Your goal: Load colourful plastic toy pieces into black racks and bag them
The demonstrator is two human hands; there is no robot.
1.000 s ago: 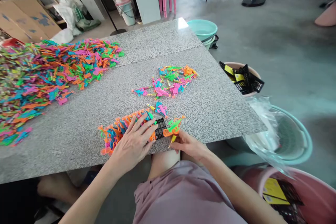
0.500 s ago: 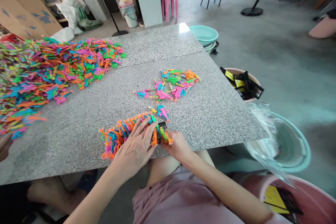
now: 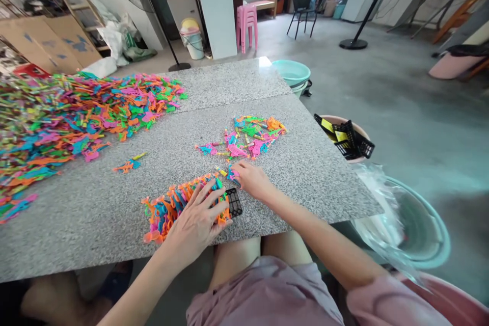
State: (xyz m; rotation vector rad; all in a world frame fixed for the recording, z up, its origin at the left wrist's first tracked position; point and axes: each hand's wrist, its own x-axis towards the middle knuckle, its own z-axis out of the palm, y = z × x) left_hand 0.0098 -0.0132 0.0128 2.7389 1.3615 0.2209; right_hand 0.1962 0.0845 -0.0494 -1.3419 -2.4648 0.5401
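My left hand point(image 3: 198, 214) lies over a packed row of small plastic toy guns point(image 3: 168, 211), mostly orange and blue. Its fingers reach across the top and the thumb is at the near side, holding the row together. A black plastic lattice basket point(image 3: 234, 202) sticks out at the right end of the row; the rest of it is hidden. Just beyond, my right hand point(image 3: 250, 178) closes its fingertips on a loose pink and blue toy gun point(image 3: 232, 173), partly covered by the fingers. A yellow stick-like part point(image 3: 220, 170) points out to its left.
Farther back lies a small group of toy guns point(image 3: 248, 137); a large heap point(image 3: 95, 107) covers the table's left. An orange and blue toy point(image 3: 129, 165) lies between. Right of the table edge stand a tub of black baskets point(image 3: 346, 137) and a green basin point(image 3: 424, 224).
My right hand has left the row's right end and moved up to the loose toy gun. An orange and blue toy now lies at left. The view has tilted up.
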